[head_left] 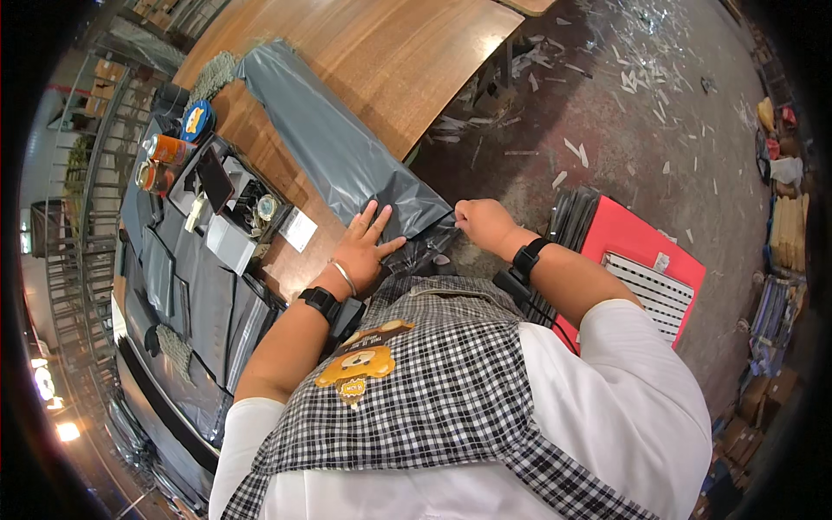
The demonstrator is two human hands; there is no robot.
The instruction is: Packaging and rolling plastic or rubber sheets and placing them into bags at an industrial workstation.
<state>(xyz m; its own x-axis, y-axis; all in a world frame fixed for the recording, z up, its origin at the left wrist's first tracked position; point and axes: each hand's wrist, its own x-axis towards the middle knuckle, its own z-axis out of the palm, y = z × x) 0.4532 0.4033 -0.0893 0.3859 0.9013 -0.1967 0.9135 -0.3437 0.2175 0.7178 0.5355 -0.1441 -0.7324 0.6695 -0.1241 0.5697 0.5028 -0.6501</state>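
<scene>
A long grey plastic mailer bag [329, 143] lies across the wooden table [381, 52], its near end hanging over the table's edge. My left hand [364, 247] lies flat on that near end, fingers spread, pressing it onto the table. My right hand [481, 224] is closed at the bag's end just off the table edge, pinching the flap or its sealing strip. Both wrists wear black bands, and the left also has a thin bracelet.
A black tray [227, 204] of small items sits left of the bag, with cans [165, 149] and a tape roll [197, 120] beyond it. Stacks of grey bags [204, 303] lie at the left. A red crate [637, 251] stands on the littered floor [659, 113] at my right.
</scene>
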